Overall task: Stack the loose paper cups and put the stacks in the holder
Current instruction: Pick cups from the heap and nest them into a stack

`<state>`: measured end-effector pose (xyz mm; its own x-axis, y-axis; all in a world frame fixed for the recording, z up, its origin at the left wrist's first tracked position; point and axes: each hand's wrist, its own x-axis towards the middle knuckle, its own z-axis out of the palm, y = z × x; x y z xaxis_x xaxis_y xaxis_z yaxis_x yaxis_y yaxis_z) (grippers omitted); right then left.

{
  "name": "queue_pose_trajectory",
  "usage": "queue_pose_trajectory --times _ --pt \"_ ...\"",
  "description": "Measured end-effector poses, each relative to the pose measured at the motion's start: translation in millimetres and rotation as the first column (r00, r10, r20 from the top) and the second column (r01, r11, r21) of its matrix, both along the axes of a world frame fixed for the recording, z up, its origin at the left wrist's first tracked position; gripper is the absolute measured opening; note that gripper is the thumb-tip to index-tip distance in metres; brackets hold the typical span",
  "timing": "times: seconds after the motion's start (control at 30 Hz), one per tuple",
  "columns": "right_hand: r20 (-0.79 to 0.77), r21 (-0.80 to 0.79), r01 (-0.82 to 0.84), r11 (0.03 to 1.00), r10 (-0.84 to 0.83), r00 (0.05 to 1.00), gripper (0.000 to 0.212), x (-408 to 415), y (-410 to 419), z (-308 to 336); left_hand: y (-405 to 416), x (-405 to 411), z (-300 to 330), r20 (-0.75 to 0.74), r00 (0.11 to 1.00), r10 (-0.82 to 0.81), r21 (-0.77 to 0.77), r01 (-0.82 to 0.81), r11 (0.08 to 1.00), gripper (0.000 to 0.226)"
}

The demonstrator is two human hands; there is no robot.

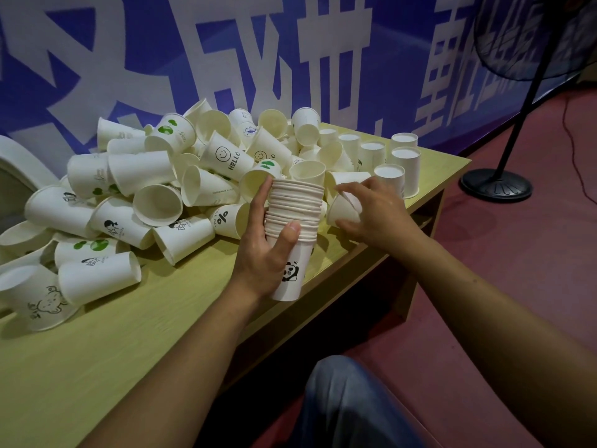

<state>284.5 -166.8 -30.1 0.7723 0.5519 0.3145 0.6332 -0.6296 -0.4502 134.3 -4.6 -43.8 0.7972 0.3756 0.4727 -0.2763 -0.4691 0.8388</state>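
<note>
Left hand (265, 250) clamped round a stack (292, 234) above the table (129, 334) edge, thumb on the near rims, fingers behind, right hand (371, 215) just right, fingers closed on a tilted cup (342, 211), pile (145, 189) far left

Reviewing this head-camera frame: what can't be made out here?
- Holder: not identifiable in the head view; a white object at the left edge is cut off.
- Stack: lower part covered by the left hand.
- Cup: print hidden under the right hand.
- Fan: top cropped.
</note>
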Motion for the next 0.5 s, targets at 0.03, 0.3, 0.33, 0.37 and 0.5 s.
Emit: queue_pose_trajectory --times 0.03,0.3,0.33,0.37,0.5 --pt "-0.018 0.053 0.017 0.998 -0.016 1.0 0.066 -1 -2 1 0 -1 0 -0.002 1.0 0.0 0.005 0.0 1.0 0.08" --pt "-0.067 0.587 0.08 0.805 -0.05 0.996 0.064 -11 -4 20 -7 -6 9 -0.029 0.999 -0.017 0.098 0.02 0.995 0.077" --pt "-0.101 0.642 0.087 0.762 -0.029 0.994 0.062 -12 -2 24 -6 -7 9 -0.039 0.999 -0.023 0.111 0.028 0.993 0.077" --pt "-0.147 0.697 0.098 0.71 0.009 0.989 0.061 -14 -1 29 -5 -7 9 -0.054 0.998 -0.03 0.121 0.036 0.992 0.078" --pt "-0.276 0.83 0.121 0.545 0.213 0.937 0.056 -31 12 42 4 -10 7 -0.101 0.994 -0.035 0.187 0.053 0.981 0.078"
